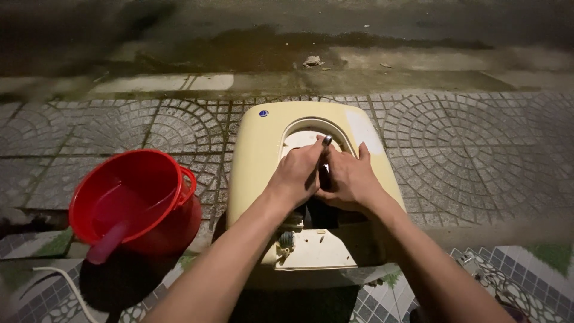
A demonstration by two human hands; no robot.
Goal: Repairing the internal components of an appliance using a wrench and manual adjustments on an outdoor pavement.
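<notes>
At the bottom edge of the view, around six o'clock, patterned floor tiles point(526, 269) meet the base of a cream-yellow appliance casing point(257, 161), which lies on the ground. A white cord point(63, 281) curls over the tiles at about eight o'clock. Both forearms reach up from the bottom toward the centre, where the two hands meet over the casing's dark opening point(320, 212). The left hand point(296, 176) is curled closed around a slim metal tool point(326, 141), whose shiny tip shows just above the knuckles at twelve o'clock from the hands. The right hand point(348, 179) sits touching the left, its fingers folded down toward the same spot and its thumb raised; whether it grips anything cannot be told. At nine o'clock from the hands, well apart from them, stands a red bucket point(128, 200) with a pink scoop point(107, 242) leaning inside it. Beyond the casing lies grey fan-patterned paving point(478, 143), then a concrete kerb point(161, 82), and farthest off, at twelve o'clock, a wet dark road point(269, 48).
</notes>
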